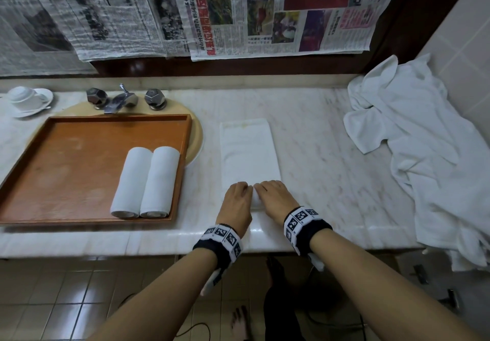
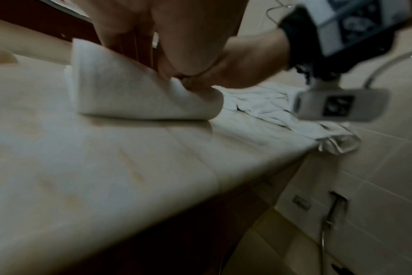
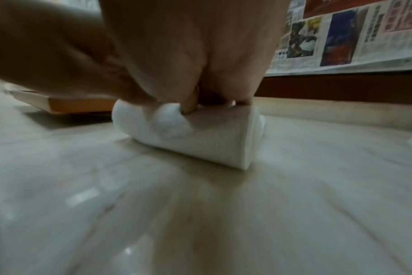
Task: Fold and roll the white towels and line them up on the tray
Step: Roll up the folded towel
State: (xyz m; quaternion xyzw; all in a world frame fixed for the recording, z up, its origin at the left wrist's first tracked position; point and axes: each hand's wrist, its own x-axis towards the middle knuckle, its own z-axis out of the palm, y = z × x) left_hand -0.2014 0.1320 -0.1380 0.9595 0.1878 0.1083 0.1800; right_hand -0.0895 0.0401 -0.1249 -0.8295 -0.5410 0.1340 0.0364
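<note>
A folded white towel (image 1: pixel 249 152) lies lengthwise on the marble counter, and its near end is turned into a short roll (image 3: pixel 200 135). My left hand (image 1: pixel 237 197) and right hand (image 1: pixel 275 195) sit side by side on that roll, fingers curled over it and thumbs tucked against it. In the left wrist view the roll (image 2: pixel 129 93) is under my left hand (image 2: pixel 172 46). The wooden tray (image 1: pixel 66 168) to the left holds two rolled towels (image 1: pixel 132 181) (image 1: pixel 160 181) lying side by side at its right end.
A heap of loose white towels (image 1: pixel 424 142) covers the counter's right end and hangs over the edge. A tap (image 1: pixel 119 99) stands behind the tray, with a cup on a saucer (image 1: pixel 25 99) at the far left. Newspapers (image 1: pixel 265 14) hang on the back wall.
</note>
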